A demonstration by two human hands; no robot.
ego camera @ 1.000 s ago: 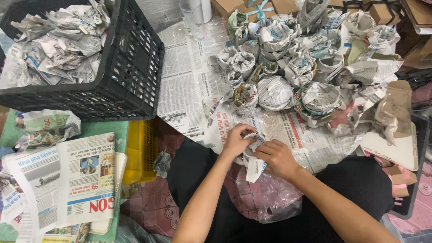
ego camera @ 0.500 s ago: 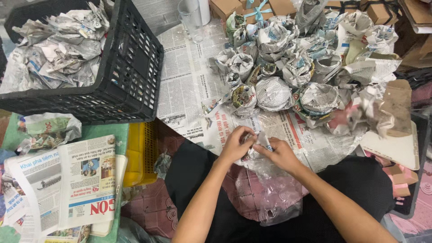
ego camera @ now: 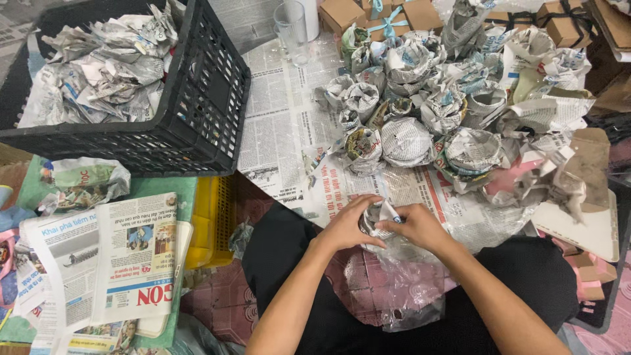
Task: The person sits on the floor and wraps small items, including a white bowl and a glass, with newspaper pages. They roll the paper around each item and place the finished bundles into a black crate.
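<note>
Head view shows the left hand (ego camera: 346, 227) and right hand (ego camera: 415, 227) curled together around a small newspaper-wrapped bundle (ego camera: 378, 215), fingers closed on it, held just above the lap and a crinkled plastic sheet (ego camera: 401, 289). Just beyond lie spread newspaper (ego camera: 282, 118) and a heap of wrapped bundles (ego camera: 420, 112), with a black crate (ego camera: 204, 112) of crumpled paper far left. Thin newsprint may tear or the wrap spring open if the grip loosens or the fingers pull too hard.
</note>
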